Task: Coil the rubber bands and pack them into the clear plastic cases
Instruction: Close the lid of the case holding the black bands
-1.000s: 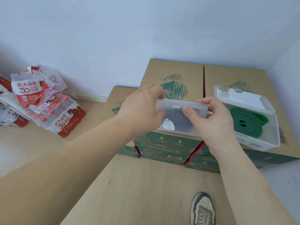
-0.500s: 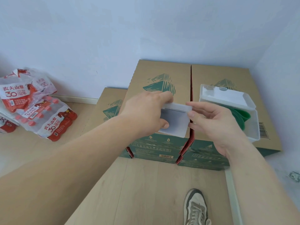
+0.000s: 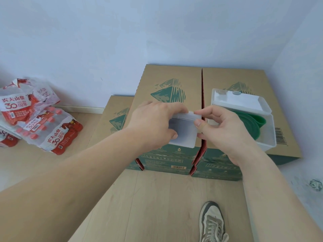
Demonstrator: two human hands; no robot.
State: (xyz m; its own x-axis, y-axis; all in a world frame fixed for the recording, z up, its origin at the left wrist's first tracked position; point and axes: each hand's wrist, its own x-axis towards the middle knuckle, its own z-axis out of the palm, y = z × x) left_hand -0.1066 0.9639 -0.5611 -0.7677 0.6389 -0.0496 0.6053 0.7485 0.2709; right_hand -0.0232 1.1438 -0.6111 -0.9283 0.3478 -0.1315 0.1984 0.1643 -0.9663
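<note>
Centre frame, left hand [image 3: 153, 123] clamps the closed case [image 3: 185, 133] while right hand [image 3: 220, 126] — off it a moment ago — now pinches its latch tab [image 3: 190, 112], likely working the latch; green band [image 3: 251, 123] lies in the open case [image 3: 267, 137], right

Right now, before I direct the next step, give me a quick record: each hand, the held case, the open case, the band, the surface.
left hand: grips held case from its left side
right hand: pinches the held case's top right edge
held case: lid down, contents unclear, held over middle carton
open case: lid up, on right carton
green band: coiled inside open case
</note>
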